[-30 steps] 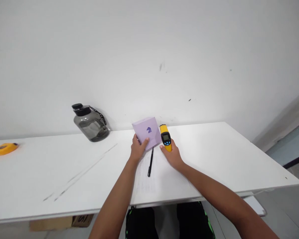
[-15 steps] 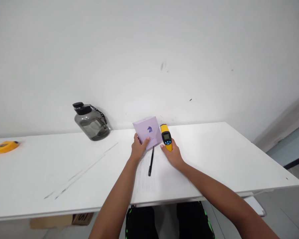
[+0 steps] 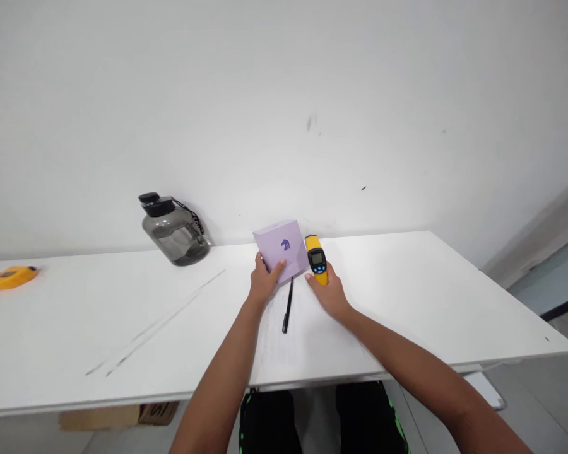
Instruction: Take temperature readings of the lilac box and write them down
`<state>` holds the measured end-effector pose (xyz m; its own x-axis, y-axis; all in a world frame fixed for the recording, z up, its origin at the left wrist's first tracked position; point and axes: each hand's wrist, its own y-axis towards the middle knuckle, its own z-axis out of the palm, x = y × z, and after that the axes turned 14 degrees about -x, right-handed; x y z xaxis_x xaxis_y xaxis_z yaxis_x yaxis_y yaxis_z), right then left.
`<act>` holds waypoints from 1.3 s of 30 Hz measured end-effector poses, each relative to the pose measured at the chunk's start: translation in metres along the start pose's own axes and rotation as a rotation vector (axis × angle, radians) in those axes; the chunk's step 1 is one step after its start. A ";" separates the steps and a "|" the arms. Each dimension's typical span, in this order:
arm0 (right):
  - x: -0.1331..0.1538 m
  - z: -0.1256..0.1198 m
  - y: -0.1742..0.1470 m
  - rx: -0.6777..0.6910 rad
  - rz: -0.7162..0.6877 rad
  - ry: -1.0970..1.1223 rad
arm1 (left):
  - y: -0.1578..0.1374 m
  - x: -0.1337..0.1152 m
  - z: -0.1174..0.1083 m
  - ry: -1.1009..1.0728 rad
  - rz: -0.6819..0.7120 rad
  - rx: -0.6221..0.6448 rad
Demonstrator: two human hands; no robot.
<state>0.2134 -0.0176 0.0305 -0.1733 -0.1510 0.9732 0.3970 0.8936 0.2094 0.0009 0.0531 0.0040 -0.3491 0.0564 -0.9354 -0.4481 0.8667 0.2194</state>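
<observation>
A light purple box [image 3: 284, 243] with a dark horse-head mark is gripped by my left hand [image 3: 264, 280], thumb across its front and fingers round its left edge. It is tilted, close to the wall. My right hand [image 3: 332, 293] is wrapped round the handle of a yellow and black infrared thermometer [image 3: 317, 260], whose small screen and blue buttons face me. The thermometer's head is right beside the box's right edge. Below the box, a black pen [image 3: 288, 309] lies on a sheet of paper [image 3: 279, 347] with faint print.
A grey see-through water bottle [image 3: 177, 236] with a black lid stands at the back left by the wall. At the far left lies a yellow tape measure [image 3: 12, 277]. The white table [image 3: 407, 296] meets the wall behind; a cardboard box [image 3: 104, 417] is on the floor beneath.
</observation>
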 end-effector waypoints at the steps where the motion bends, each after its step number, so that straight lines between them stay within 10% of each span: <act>1: 0.001 0.000 0.000 0.001 0.004 0.003 | 0.000 0.000 0.000 -0.002 0.003 -0.002; 39: -0.002 0.000 0.000 0.006 0.001 -0.010 | -0.001 0.000 0.000 0.009 0.031 -0.012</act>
<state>0.2136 -0.0169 0.0282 -0.1818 -0.1463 0.9724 0.3919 0.8961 0.2081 0.0014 0.0528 0.0036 -0.3707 0.0786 -0.9254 -0.4466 0.8586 0.2518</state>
